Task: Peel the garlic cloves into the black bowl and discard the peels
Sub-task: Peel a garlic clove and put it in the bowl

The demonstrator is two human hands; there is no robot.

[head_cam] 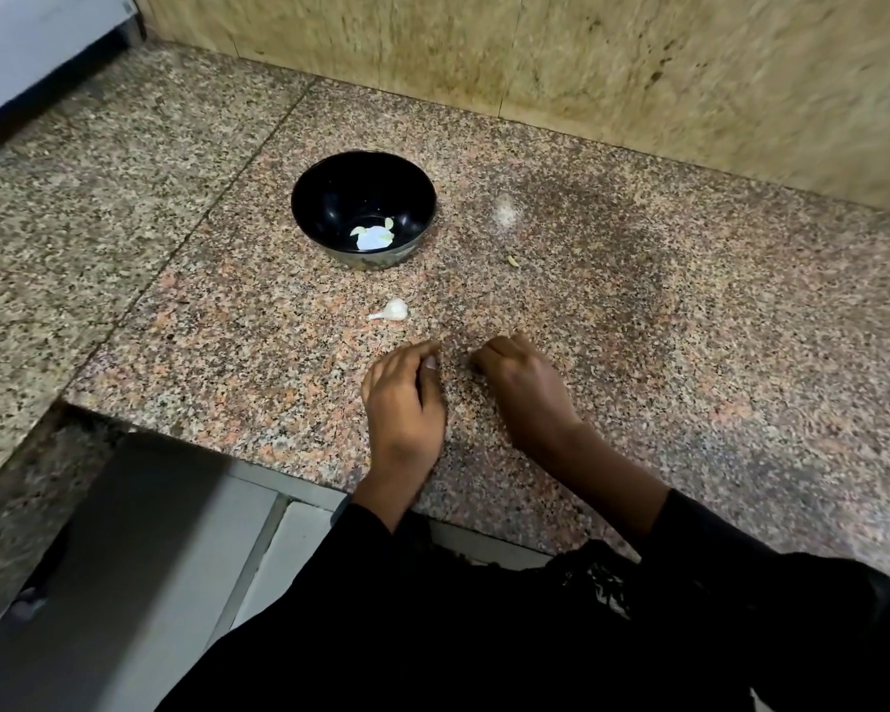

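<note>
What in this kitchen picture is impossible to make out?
Head view only:
- Left hand: curled fingertips hide whether it pinches anything.
- Right hand: fingers tucked under, contents hidden.
- Pale bits in the black bowl: too small to tell cloves from peel.
- Small scrap on the counter: too tiny to identify.

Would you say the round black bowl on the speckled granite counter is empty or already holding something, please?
Not empty. The round black bowl stands upright and holds a few pale garlic pieces at its bottom; whether any are peels, I cannot tell.
</note>
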